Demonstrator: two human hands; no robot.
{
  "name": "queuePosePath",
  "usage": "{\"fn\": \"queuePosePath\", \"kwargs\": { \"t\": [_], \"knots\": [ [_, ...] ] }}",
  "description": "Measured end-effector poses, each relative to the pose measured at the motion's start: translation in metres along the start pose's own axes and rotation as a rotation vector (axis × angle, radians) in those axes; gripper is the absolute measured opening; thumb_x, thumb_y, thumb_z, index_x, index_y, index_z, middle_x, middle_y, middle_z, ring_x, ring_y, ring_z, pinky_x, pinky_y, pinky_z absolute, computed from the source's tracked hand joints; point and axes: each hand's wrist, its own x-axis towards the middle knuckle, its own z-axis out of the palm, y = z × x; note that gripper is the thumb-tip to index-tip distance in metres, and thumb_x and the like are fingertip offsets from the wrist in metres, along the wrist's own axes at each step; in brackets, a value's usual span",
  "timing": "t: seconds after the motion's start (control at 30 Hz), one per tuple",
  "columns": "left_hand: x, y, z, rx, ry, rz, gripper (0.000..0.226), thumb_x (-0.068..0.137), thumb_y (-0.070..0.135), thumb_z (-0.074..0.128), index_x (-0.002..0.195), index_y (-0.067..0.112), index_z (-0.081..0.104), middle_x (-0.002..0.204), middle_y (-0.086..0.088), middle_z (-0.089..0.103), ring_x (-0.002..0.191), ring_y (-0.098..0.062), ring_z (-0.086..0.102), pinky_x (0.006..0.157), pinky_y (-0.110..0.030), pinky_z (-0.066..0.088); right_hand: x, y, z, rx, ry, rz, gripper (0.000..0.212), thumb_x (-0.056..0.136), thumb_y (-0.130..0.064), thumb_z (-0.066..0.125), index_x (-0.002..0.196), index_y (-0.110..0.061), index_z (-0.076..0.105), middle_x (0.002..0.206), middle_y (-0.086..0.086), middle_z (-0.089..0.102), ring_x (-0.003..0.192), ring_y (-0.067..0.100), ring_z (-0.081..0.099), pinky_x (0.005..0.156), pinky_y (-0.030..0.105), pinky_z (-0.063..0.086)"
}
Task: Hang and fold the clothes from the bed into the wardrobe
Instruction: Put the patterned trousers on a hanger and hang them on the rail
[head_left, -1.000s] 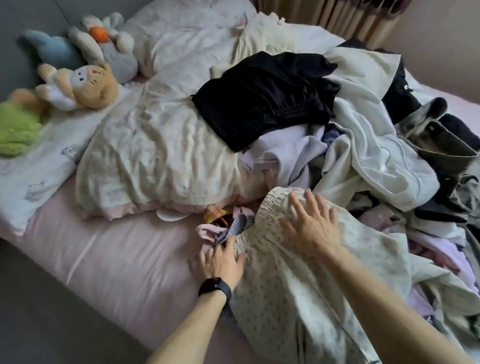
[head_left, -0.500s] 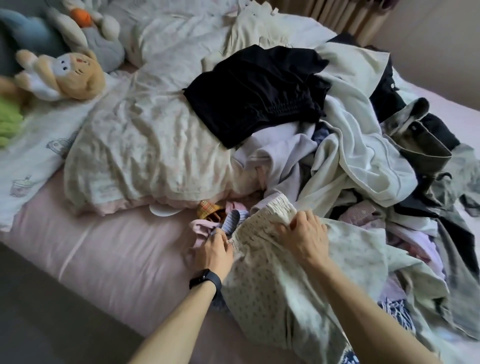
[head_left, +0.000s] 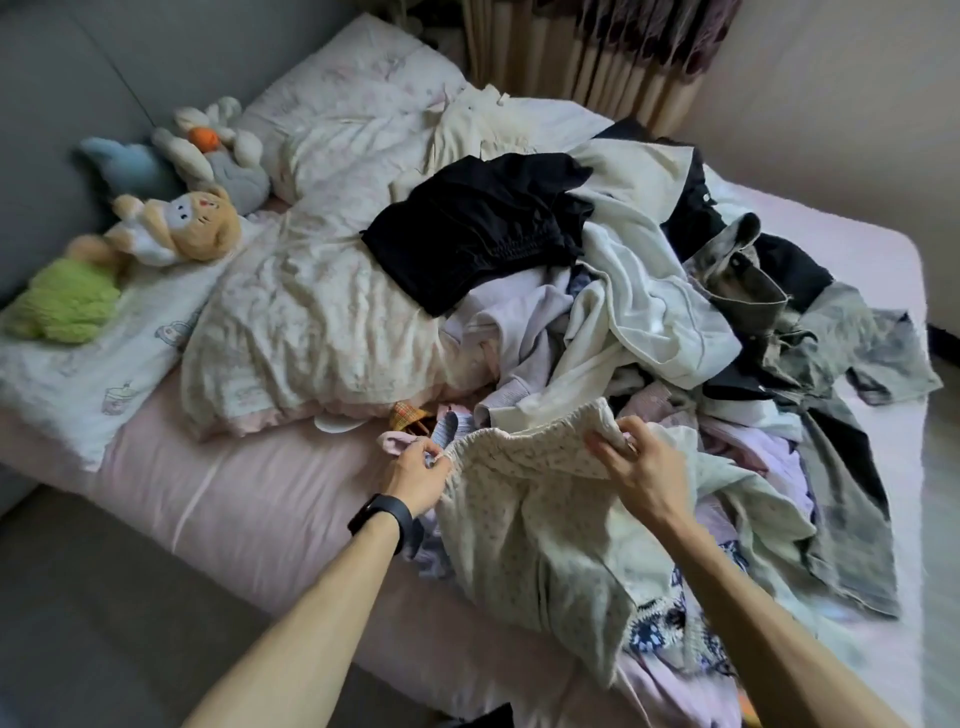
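A pale, small-patterned pair of trousers (head_left: 524, 525) with an elastic waistband lies at the near edge of the bed, partly lifted. My left hand (head_left: 415, 475), with a black watch on the wrist, pinches the waistband's left end. My right hand (head_left: 636, 465) grips the waistband's right end, fingers curled over the cloth. Behind them a heap of clothes (head_left: 639, 322) covers the bed's right half, with a black garment (head_left: 478, 228) on top. The wardrobe is not in view.
A cream duvet (head_left: 311, 312) and a pillow (head_left: 358, 98) lie on the pink sheet (head_left: 208, 499). Soft toys (head_left: 176, 228) sit along the grey headboard at left. Curtains (head_left: 597, 57) hang behind the bed. Grey floor (head_left: 93, 623) shows at lower left.
My hands went from resting flat on the trousers to gripping both ends of the waistband and raising it. The camera pulled back and shows more of the bed.
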Motion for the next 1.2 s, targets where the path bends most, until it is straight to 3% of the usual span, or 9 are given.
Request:
{"fn": "queuePosePath", "kwargs": {
  "t": [0.2, 0.37, 0.43, 0.53, 0.67, 0.77, 0.93, 1.07, 1.2],
  "knots": [
    [-0.059, 0.037, 0.005, 0.048, -0.031, 0.198, 0.011, 0.098, 0.021, 0.058, 0.091, 0.022, 0.049, 0.059, 0.005, 0.047, 0.053, -0.012, 0.046, 0.058, -0.022, 0.041, -0.022, 0.01, -0.078, 0.082, 0.171, -0.078, 0.018, 0.086, -0.035, 0.077, 0.094, -0.021, 0.068, 0.09, 0.0, 0.059, 0.085, 0.023, 0.056, 0.073, 0.04, 0.047],
    [-0.099, 0.084, 0.004, 0.101, -0.098, 0.282, 0.015, 0.089, 0.021, 0.071, 0.094, 0.024, 0.057, 0.081, -0.001, 0.064, 0.074, -0.017, 0.057, 0.076, -0.037, 0.05, -0.041, 0.03, -0.129, 0.185, 0.204, -0.011, 0.02, 0.094, -0.038, 0.066, 0.092, -0.024, 0.052, 0.068, -0.009, 0.062, 0.061, 0.02, 0.059, 0.051, 0.031, 0.042],
    [-0.109, 0.106, 0.002, 0.153, -0.088, 0.321, 0.013, 0.089, 0.023, 0.071, 0.099, 0.025, 0.063, 0.09, 0.001, 0.069, 0.082, -0.015, 0.064, 0.078, -0.031, 0.052, -0.044, 0.031, -0.146, 0.217, 0.214, -0.014, 0.02, 0.095, -0.038, 0.065, 0.093, -0.023, 0.052, 0.071, -0.004, 0.064, 0.063, 0.021, 0.06, 0.055, 0.037, 0.046],
    [-0.127, 0.146, 0.0, 0.195, -0.039, 0.405, 0.015, 0.091, 0.025, 0.069, 0.106, 0.023, 0.071, 0.088, 0.01, 0.068, 0.078, 0.002, 0.061, 0.06, -0.006, 0.044, -0.043, 0.024, -0.182, 0.226, 0.286, -0.044, 0.022, 0.095, -0.04, 0.065, 0.092, -0.023, 0.05, 0.073, -0.001, 0.063, 0.064, 0.017, 0.058, 0.056, 0.036, 0.046],
    [-0.157, 0.214, -0.014, 0.219, 0.092, 0.526, 0.012, 0.093, 0.026, 0.066, 0.1, 0.019, 0.074, 0.091, 0.006, 0.07, 0.089, -0.011, 0.065, 0.071, -0.019, 0.043, -0.031, -0.002, -0.242, 0.277, 0.422, -0.138, 0.021, 0.095, -0.037, 0.065, 0.093, -0.022, 0.051, 0.073, -0.009, 0.059, 0.062, 0.002, 0.054, 0.051, 0.023, 0.042],
    [-0.182, 0.264, -0.044, 0.149, 0.21, 0.635, 0.009, 0.093, 0.026, 0.066, 0.095, 0.026, 0.075, 0.086, 0.012, 0.07, 0.088, -0.009, 0.065, 0.071, -0.015, 0.043, -0.023, -0.035, -0.285, 0.333, 0.528, -0.21, 0.019, 0.094, -0.036, 0.067, 0.092, -0.024, 0.052, 0.07, -0.011, 0.058, 0.062, -0.009, 0.056, 0.048, 0.01, 0.037],
    [-0.232, 0.343, -0.127, -0.053, 0.396, 0.821, 0.017, 0.095, 0.027, 0.066, 0.105, 0.016, 0.075, 0.095, 0.001, 0.073, 0.087, -0.015, 0.067, 0.082, -0.026, 0.054, -0.01, -0.123, -0.344, 0.431, 0.664, -0.34, 0.021, 0.093, -0.041, 0.065, 0.089, -0.031, 0.047, 0.067, -0.012, 0.057, 0.06, -0.001, 0.053, 0.051, 0.018, 0.037],
    [-0.287, 0.385, -0.202, -0.126, 0.576, 0.957, 0.012, 0.097, 0.024, 0.064, 0.097, 0.016, 0.073, 0.082, 0.003, 0.068, 0.069, -0.004, 0.058, 0.055, -0.002, 0.04, -0.006, -0.216, -0.373, 0.497, 0.727, -0.469, 0.019, 0.094, -0.041, 0.063, 0.089, -0.03, 0.049, 0.071, -0.014, 0.056, 0.065, 0.001, 0.05, 0.053, 0.024, 0.035],
    [-0.328, 0.396, -0.259, -0.129, 0.74, 0.956, 0.01, 0.095, 0.033, 0.066, 0.093, 0.025, 0.073, 0.079, 0.014, 0.066, 0.071, 0.002, 0.057, 0.056, -0.002, 0.038, -0.014, -0.295, -0.379, 0.523, 0.734, -0.575, 0.015, 0.093, -0.041, 0.063, 0.093, -0.03, 0.053, 0.069, -0.015, 0.056, 0.066, 0.008, 0.054, 0.053, 0.027, 0.032]
  ]
}}
